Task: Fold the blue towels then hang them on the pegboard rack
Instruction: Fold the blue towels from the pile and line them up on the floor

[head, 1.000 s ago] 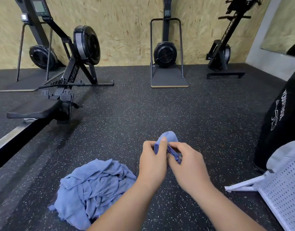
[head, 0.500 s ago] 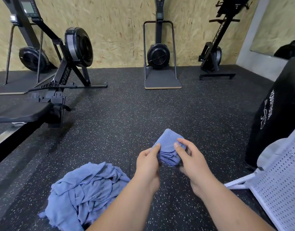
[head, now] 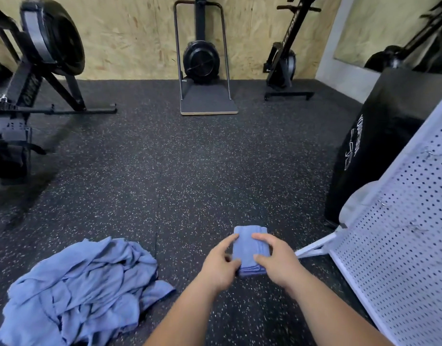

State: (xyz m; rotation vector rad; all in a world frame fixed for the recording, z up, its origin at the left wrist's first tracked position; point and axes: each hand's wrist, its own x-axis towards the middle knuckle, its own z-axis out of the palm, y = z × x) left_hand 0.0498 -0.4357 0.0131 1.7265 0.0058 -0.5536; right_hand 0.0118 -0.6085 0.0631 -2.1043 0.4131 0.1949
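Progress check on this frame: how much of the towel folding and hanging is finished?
Done: one blue towel is folded into a compact rectangle. In hand: the left hand and right hand grip it from either side. Left: the heap of unfolded towels lies on the floor, and the visible part of the pegboard rack carries no blue towel.

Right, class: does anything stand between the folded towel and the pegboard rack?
Nothing visible does. The left hand and right hand hold the folded blue towel; only bare floor lies between it and the pegboard rack.
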